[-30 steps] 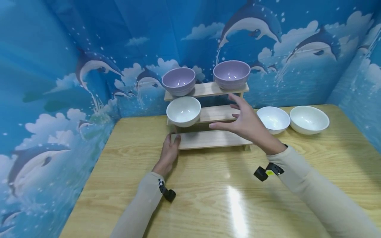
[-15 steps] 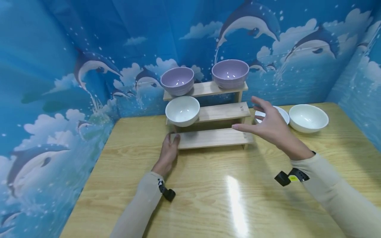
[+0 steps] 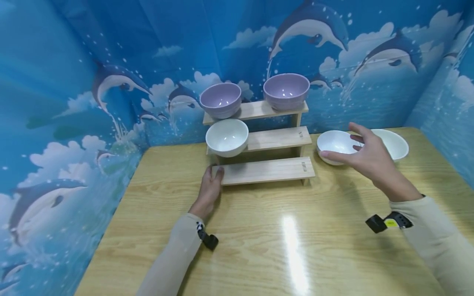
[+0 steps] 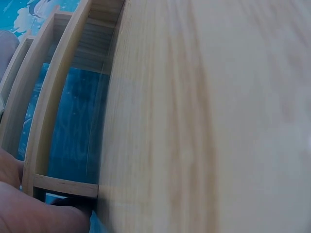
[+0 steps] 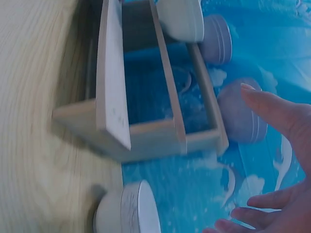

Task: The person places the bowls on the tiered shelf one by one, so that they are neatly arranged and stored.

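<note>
At 8 o'clock from the centre of the rack (image 3: 277, 139), the left hand (image 3: 209, 191) grips the left end of the lower shelf (image 3: 266, 170), thumb on top; its position is unchanged over the last second. At 10 to 11 o'clock, the left purple bowl (image 3: 221, 100) stands on the top shelf (image 3: 255, 110). At 9 o'clock, the shelf bowl (image 3: 227, 138), white, stands on the left end of the middle shelf. At 1 o'clock, the right purple bowl (image 3: 286, 91) stands on the top shelf. At 3 o'clock, the inner bowl (image 3: 335, 142) and, beyond it, the outer bowl (image 3: 397, 144), both white, stand on the table (image 3: 259, 230); the hand masks any contact between them.

The right hand (image 3: 374, 160) has moved from over the rack to 3 o'clock, above these two. It is wide open, thumb and fingers spread, holding nothing; the right wrist view shows it clear of the inner bowl. Judgement: its work has shifted from the rack to the table bowls, while the left hand steadies the rack.

Count: racks, 1; shelves, 3; purple bowls, 2; white bowls, 3 (racked 1, on table 2); hands, 2.
</note>
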`<state>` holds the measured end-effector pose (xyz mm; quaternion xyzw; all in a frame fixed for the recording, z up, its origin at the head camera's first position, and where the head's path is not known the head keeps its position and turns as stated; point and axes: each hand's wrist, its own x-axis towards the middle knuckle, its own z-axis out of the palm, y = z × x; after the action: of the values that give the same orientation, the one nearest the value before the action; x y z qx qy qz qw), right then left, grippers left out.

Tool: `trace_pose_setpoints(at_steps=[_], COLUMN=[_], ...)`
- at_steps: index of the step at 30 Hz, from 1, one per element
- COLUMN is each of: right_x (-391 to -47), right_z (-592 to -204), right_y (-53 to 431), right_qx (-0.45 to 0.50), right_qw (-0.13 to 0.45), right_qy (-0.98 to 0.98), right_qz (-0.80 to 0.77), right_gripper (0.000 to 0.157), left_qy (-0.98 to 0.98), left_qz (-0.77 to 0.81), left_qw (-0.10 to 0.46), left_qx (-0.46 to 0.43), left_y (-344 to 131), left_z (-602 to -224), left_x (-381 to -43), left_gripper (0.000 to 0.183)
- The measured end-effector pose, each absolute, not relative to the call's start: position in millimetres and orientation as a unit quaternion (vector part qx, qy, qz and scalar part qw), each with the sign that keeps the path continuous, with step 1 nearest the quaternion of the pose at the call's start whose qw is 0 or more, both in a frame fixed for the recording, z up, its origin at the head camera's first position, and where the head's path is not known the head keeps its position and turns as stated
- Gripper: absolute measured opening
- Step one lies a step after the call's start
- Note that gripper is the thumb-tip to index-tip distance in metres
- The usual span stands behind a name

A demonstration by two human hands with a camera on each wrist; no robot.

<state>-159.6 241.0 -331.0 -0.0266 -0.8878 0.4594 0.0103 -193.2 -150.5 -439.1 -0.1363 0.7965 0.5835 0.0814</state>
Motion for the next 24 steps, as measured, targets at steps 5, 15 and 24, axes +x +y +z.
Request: trace_pose_setpoints(at_steps=[5,15,24], right_x=[-159,-158,-162], right_z=[-336,-352,-363], right_y=[262,298,330], right_qx=[-0.044,-0.084,-0.115], right_qw=[0.013,0.034,0.065], right_qy=[-0.892,-0.897,-0.895], right_qz=[0.45,0.433,0.425], right_gripper=[0.119,0.119,0.118], left_qy=[0.794,0.794,0.79], left_qz=[0.587,0.588,0.595], left_qw=[0.078,0.083,0.082], left_qx=[-0.136,-0.132,-0.123], left_y=[-150,-152,-152], left_z=[-439,-440,-440], left_x=[-195,-193,-191], left_gripper=[0.067,0.069,0.07])
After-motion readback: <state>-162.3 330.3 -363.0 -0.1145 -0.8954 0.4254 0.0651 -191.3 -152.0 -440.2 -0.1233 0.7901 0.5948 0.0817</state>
